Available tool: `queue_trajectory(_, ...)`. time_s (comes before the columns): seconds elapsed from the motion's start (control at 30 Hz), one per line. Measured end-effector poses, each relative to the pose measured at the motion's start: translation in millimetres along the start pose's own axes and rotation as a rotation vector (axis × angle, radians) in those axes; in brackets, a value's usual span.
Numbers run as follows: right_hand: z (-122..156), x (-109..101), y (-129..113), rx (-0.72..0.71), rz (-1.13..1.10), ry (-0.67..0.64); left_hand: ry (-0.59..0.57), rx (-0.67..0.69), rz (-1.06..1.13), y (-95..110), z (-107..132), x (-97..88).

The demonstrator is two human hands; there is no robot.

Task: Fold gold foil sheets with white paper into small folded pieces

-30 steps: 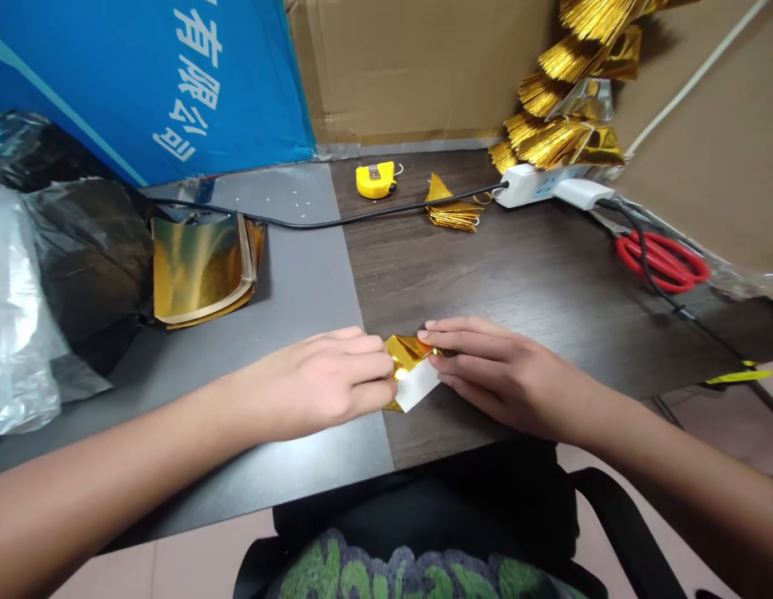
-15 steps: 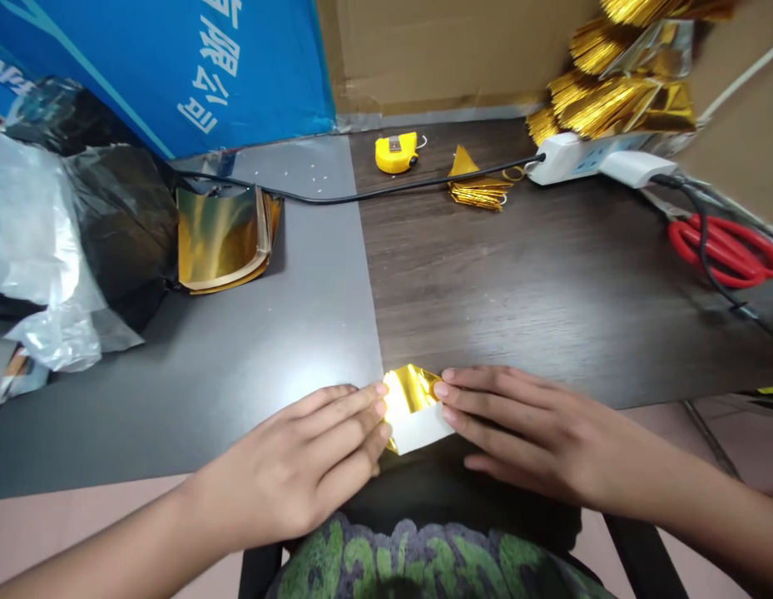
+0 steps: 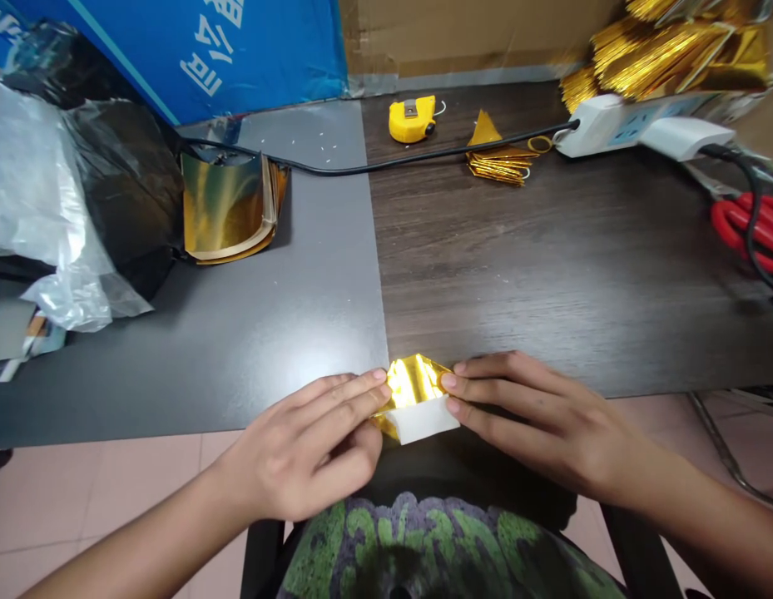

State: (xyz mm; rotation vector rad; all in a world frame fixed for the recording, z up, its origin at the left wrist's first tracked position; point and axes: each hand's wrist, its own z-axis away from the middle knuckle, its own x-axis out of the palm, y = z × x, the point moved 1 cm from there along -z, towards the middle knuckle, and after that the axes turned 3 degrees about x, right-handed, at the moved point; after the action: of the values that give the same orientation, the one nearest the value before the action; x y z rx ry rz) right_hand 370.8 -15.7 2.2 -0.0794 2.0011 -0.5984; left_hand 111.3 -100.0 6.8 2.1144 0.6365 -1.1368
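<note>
A sheet of gold foil paper (image 3: 417,381) with a white underside lies at the table's front edge, partly folded. Its near flap shows white and hangs just past the edge. My left hand (image 3: 311,441) grips the paper's left side, fingertips on top and index and middle fingers stretched along it; the thumb is mostly hidden. On the opposite side, my right hand (image 3: 536,416) has its fingertips pressed on the right corner, with its thumb out of sight beneath.
A stack of gold paper (image 3: 227,204) stands beside a black plastic bag (image 3: 127,191) at left. Behind lie a yellow tape measure (image 3: 412,121), folded gold pieces (image 3: 498,158) and a black cable (image 3: 361,169). A white power strip (image 3: 602,125) and red-handled scissors (image 3: 748,229) are at right.
The whole view has shifted, so the table's things sit higher in it. My left thumb and lower fingers have drawn back from the paper's near flap. Both hands stay at its sides.
</note>
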Motion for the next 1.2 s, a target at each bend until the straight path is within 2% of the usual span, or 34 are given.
queue_trajectory(0.23,3,3,1,0.004,0.007,0.006,-0.04,0.136,-0.071,-3,11,3.2)
queue_trajectory(0.6,0,5,-1,0.006,0.028,0.033,0.01,0.062,-0.091,2,10,5.8)
queue_trajectory(0.8,-1,9,-3,0.068,-0.053,0.069,0.079,-0.133,-0.017,9,8,9.2)
queue_trajectory(0.9,-1,12,-3,0.144,-0.065,0.113,0.12,-0.209,-0.019,13,5,11.0)
queue_trajectory(1.2,-11,13,-7,0.253,-0.078,0.147,0.127,-0.389,-0.077,21,-3,12.5)
